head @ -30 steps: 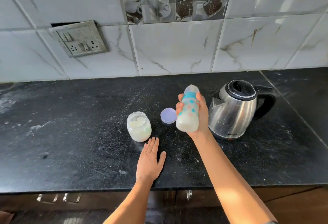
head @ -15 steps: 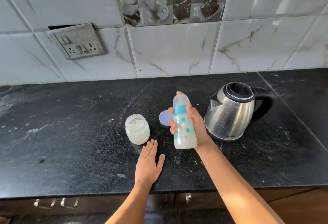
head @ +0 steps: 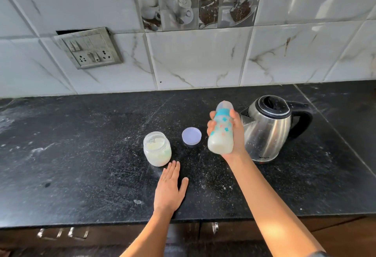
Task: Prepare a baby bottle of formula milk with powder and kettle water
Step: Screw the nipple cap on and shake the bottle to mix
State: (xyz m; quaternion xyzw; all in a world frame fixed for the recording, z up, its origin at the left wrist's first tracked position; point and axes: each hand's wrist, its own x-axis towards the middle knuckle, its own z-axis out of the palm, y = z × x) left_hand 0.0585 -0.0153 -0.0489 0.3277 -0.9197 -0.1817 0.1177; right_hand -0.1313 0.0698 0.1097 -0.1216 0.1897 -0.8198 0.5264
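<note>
A black stone countertop (head: 81, 155), speckled and dusted with pale powder, runs to the tiled wall. Directly on it stand an open glass jar (head: 157, 148) holding pale powder, a round lilac lid (head: 191, 136) lying flat just right of the jar, and farther right a steel kettle (head: 270, 128) with a black handle and lid. The left hand (head: 169, 188) rests flat, palm down, near the front edge, fingertips just short of the jar, possibly touching it
</note>
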